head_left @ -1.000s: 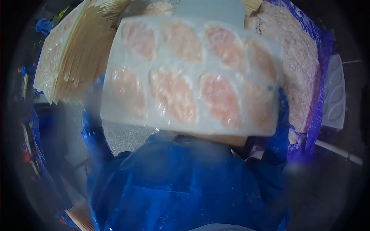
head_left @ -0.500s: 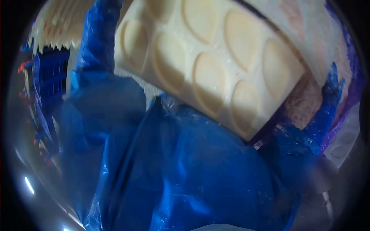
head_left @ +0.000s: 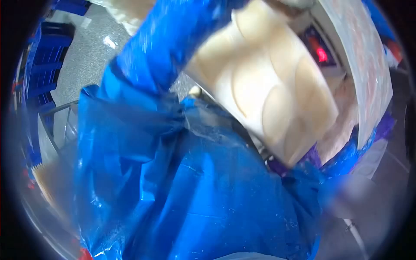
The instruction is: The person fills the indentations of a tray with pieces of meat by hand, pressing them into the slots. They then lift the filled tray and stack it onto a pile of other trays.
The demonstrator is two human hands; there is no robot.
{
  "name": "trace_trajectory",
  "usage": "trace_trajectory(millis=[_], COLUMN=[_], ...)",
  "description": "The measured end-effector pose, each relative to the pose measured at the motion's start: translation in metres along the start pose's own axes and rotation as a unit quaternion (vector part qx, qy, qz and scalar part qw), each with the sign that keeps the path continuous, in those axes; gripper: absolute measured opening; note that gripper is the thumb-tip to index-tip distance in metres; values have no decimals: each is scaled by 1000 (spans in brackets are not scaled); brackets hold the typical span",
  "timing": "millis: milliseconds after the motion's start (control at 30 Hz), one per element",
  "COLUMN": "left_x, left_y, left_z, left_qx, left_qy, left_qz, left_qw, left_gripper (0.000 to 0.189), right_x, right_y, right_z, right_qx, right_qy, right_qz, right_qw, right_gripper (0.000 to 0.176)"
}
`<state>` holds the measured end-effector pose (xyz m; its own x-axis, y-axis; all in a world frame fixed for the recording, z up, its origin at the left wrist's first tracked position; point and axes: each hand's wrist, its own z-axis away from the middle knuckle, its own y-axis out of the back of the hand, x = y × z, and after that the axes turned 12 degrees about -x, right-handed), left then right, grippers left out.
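Note:
My left arm in a blue plastic sleeve (head_left: pixel 156 47) reaches up to the top edge; my left hand (head_left: pixel 223 11) is blurred there, beside the upper end of a cream board (head_left: pixel 253 84) with oval hollows. The board is tilted in front of my blue apron (head_left: pixel 203 186), and its hollows show no contents. At the right, my right sleeve (head_left: pixel 346 158) runs toward a pale, pink-tinged plastic sheet (head_left: pixel 370 73). That sheet hides my right hand. Between board and sheet lies a pale pinkish mass (head_left: pixel 336 134) with purple plastic (head_left: pixel 383 130) around it. The fingers of neither hand can be made out.
A dark panel with a red-lit display (head_left: pixel 320 53) stands behind the board. Blue crates (head_left: pixel 47 60) are stacked at the far left, by a grey speckled floor (head_left: pixel 93 56). A grey crate (head_left: pixel 54 125) and a ridged cream piece (head_left: pixel 43 184) are at the left edge.
My left arm has swung right across the top. The board has shifted and tilted, now blurred. The plastic sheet hangs more upright and covers my right hand, which showed before. The red display has come into view.

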<state>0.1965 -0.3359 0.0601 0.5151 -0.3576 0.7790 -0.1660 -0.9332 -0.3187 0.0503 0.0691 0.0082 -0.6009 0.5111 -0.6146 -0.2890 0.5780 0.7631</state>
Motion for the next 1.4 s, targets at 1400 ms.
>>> trace_trajectory(millis=[1400], left_x=[-206], left_y=[-238], left_z=[-31], left_qx=[-561], left_qy=[4], left_qz=[-328], left_qw=[760], left_gripper=[35], right_x=[57], right_y=[-38], right_z=[211], right_qx=[184], right_qy=[-251], right_qz=[37], right_qw=[950], right_gripper=[52])
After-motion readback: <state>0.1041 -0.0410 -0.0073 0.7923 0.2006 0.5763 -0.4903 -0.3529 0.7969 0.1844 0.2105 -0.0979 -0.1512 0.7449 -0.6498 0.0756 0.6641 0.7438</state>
